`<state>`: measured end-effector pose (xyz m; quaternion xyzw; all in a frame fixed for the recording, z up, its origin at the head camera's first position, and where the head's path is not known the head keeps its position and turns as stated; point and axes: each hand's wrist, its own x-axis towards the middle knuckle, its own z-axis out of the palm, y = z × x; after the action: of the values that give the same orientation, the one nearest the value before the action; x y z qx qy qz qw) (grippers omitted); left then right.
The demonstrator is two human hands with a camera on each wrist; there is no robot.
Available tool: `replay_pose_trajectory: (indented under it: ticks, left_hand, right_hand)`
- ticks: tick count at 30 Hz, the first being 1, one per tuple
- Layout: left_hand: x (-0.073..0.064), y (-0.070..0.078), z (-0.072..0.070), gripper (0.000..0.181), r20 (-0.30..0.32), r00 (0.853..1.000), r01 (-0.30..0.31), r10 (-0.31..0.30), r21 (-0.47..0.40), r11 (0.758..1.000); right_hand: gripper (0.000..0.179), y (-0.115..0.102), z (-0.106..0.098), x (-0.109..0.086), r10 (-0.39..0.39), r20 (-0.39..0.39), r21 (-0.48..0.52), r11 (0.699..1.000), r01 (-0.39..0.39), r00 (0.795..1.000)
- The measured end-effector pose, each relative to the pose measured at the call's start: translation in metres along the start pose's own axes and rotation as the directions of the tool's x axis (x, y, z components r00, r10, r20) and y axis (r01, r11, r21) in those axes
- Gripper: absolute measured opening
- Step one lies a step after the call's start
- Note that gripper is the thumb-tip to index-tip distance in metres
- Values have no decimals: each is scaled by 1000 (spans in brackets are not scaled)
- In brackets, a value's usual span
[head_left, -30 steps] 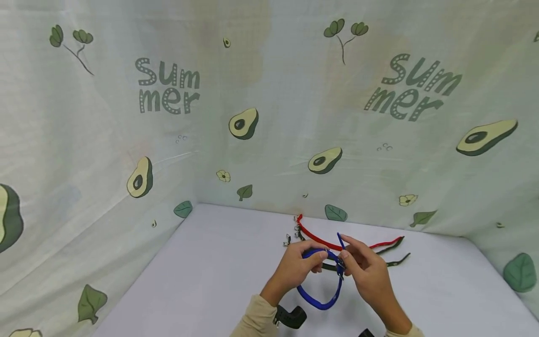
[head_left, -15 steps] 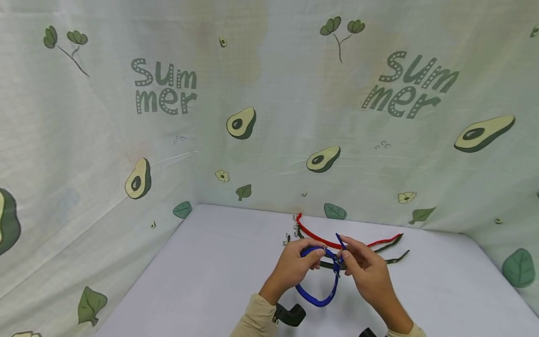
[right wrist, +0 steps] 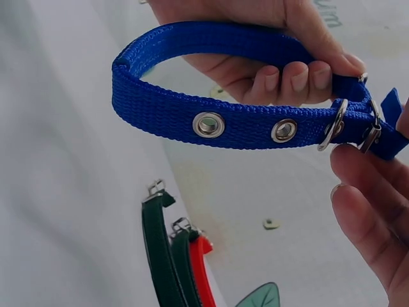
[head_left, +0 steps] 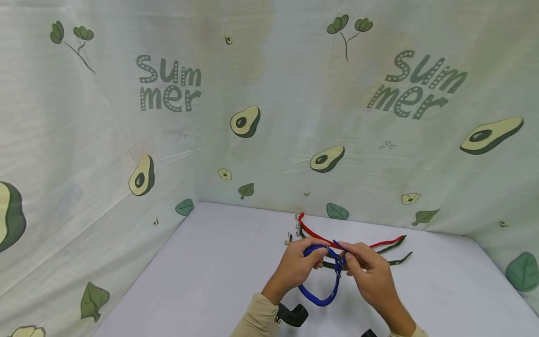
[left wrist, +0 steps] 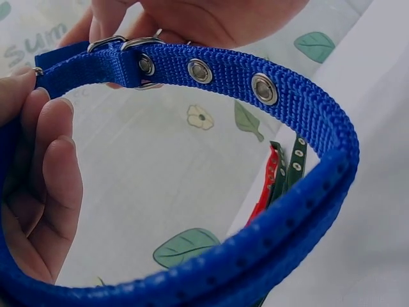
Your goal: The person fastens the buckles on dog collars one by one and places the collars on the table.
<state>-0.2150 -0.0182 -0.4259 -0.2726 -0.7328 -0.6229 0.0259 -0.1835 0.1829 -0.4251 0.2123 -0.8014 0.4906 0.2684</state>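
Observation:
A blue pet collar (head_left: 322,302) with metal eyelets is bent into a loop and held up over the table. My left hand (head_left: 292,264) pinches the band on the left, beside the buckle (right wrist: 370,131); its fingers curl inside the loop in the left wrist view. At the loop's right, my right hand (head_left: 372,271) pinches the collar's strap end with thumb and fingers, right at the buckle. A metal ring (right wrist: 339,121) sits round the band next to the buckle. The short strap tip (right wrist: 391,105) sticks out past the buckle in the right wrist view.
Behind the hands, a red collar (head_left: 309,230) and dark green collars (head_left: 396,262) lie lengthwise on the white table (head_left: 210,271). A printed curtain (head_left: 278,93) rises at the back and left. A black wrist device (head_left: 293,316) is under the left wrist.
The strap tip, which stood up between the right fingers, now leans lower and to the left. My right fingers have shifted over it; the left hand keeps its hold on the collar.

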Motion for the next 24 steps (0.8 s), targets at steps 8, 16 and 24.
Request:
replay_pose_trajectory:
  ticks: [8,16,24]
  left_hand:
    - [-2,0,-2,19,0,1000,-21,21,19,1000]
    - [-3,3,2,20,10,1000,7,-7,28,1000]
    - [-1,3,4,21,33,999,2,-2,2,1000]
  right_hand:
    - [35,1,3,0,-58,8,-26,998,59,998]
    - [40,2,3,-2,-82,-6,-107,991,81,997]
    - [42,4,4,-2,-107,-4,-139,985,105,994]
